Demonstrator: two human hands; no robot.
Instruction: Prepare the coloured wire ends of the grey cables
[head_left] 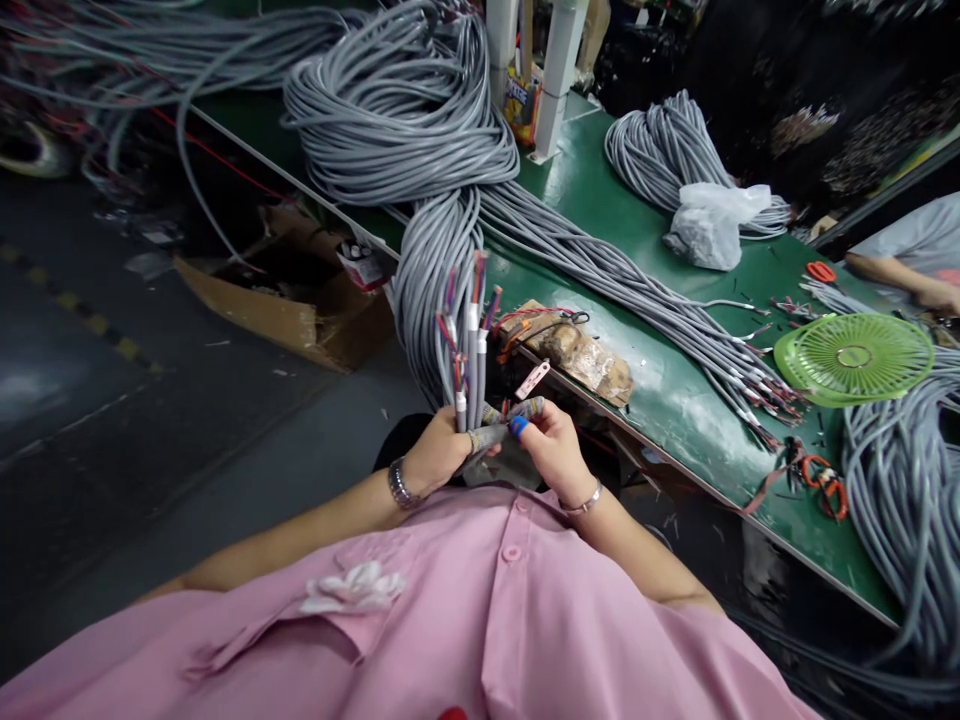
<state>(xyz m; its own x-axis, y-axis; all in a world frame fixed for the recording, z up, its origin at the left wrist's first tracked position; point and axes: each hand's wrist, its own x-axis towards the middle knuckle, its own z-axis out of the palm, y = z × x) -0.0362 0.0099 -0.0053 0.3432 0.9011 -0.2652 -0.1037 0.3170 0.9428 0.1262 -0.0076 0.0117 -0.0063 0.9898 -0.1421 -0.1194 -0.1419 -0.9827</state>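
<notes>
My left hand [441, 446] is closed around several grey cables [471, 375], which stand upright from it. Their stripped ends [478, 270] show red, blue and purple wires above white bands. Opposite it, my right hand [556, 450] is closed in a pinch, its fingertips close to those of my left. Small coloured wire ends [507, 407] show between the fingertips; the exact grip there is partly hidden. Grey coverings wrap the index fingers, and a blue one [517, 427] sits on my right thumb. Beyond my hands hangs a thick cable bundle [431, 290] over the table edge.
A large cable coil [405, 110] lies on the green table [600, 330], with a long cable bundle [622, 275] running right. Orange-handled scissors [825, 487], a green fan [853, 357] and a taped block [581, 355] lie there. Left stands a cardboard box [300, 330]. Another person's arm [900, 275] is at right.
</notes>
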